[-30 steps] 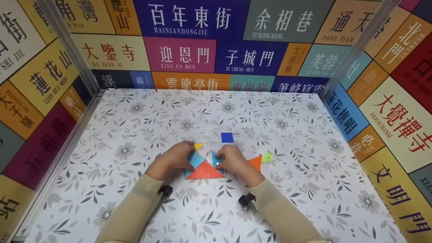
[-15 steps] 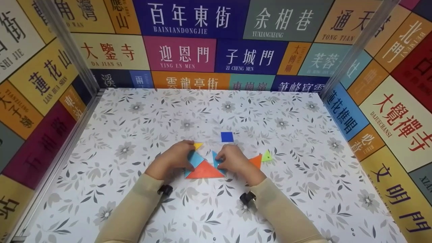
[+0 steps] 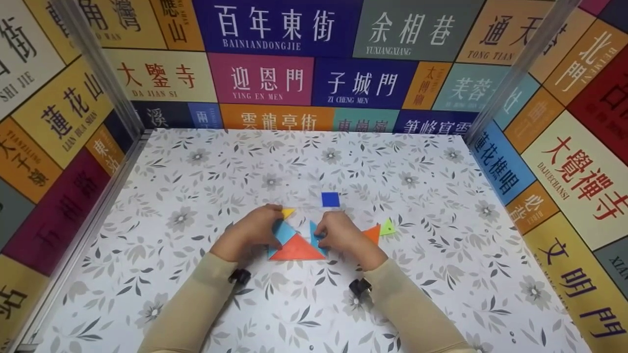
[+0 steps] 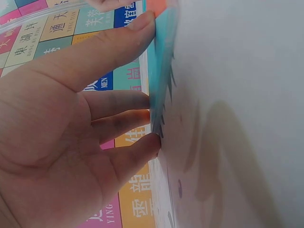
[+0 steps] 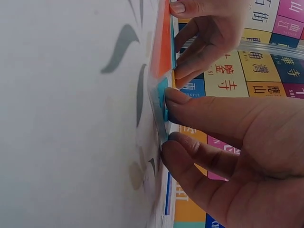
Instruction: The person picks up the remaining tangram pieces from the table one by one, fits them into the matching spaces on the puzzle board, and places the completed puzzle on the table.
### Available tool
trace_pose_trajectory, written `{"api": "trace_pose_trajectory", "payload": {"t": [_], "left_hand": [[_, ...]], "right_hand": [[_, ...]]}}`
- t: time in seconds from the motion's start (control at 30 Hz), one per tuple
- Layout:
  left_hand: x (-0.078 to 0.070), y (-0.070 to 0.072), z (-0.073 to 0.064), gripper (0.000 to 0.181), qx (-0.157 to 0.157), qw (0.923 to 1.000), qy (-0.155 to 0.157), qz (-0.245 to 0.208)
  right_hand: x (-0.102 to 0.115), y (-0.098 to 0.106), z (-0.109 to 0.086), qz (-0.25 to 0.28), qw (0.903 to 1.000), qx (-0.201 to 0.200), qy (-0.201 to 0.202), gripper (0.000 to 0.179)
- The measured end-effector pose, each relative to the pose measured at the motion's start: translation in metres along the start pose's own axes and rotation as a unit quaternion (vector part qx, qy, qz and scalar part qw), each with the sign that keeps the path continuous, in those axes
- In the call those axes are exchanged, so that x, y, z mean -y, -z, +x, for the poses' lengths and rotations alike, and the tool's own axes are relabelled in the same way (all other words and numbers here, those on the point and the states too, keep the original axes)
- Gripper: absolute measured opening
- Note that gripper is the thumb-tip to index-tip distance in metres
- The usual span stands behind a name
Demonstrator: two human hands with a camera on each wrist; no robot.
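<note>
pinching a blue piece (image 3: 313,234), right hand (image 3: 341,232) beside red triangle (image 3: 298,249)

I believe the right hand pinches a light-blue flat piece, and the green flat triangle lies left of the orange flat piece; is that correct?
Not quite: the head view shows the green flat triangle to the right of the orange flat piece; the right hand does pinch a light-blue piece.
</note>
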State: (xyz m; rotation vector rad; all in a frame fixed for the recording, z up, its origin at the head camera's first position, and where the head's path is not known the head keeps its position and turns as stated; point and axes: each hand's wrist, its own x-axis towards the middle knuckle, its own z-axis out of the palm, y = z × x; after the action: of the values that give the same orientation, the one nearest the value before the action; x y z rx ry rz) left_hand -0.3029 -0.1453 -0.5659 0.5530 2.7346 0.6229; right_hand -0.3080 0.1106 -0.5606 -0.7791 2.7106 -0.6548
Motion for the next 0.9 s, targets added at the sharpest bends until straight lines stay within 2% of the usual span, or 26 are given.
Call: {"api": "trace_pose_trajectory", "payload": {"t": [0.07, 0.27, 0.5, 0.67, 0.9], "left_hand": [[0.0005, 0.0002, -0.0002, 0.076, -0.002, 1.0000, -0.007, 0.002], [0.0014, 0.0005, 0.0002, 0.071, -0.004, 0.9996, -0.025, 0.009], [-0.0013, 0.0005, -0.0004, 0.076, 0.005, 1.0000, 0.001, -0.006], [-0.0037, 0.0024, -0.0018, 0.076, 0.003, 0.9999, 0.010, -0.008], [-0.0040, 0.0033, -0.0024, 0.076, 0.003, 0.9999, 0.010, -0.008]], "right_hand": [[0.0005, 0.0003, -0.0004, -0.005, 1.0000, 0.004, 0.002, 0.022], [-0.0014, 0.0004, -0.0001, -0.024, 0.9988, 0.005, 0.043, 0.025], [-0.0007, 0.0044, -0.0033, -0.038, 0.9968, 0.048, 0.051, 0.032], [0.0010, 0.0065, -0.0032, -0.062, 0.9946, 0.057, 0.059, 0.033], [-0.0005, 0.0066, -0.0028, -0.062, 0.9950, 0.053, 0.058, 0.030]]}}
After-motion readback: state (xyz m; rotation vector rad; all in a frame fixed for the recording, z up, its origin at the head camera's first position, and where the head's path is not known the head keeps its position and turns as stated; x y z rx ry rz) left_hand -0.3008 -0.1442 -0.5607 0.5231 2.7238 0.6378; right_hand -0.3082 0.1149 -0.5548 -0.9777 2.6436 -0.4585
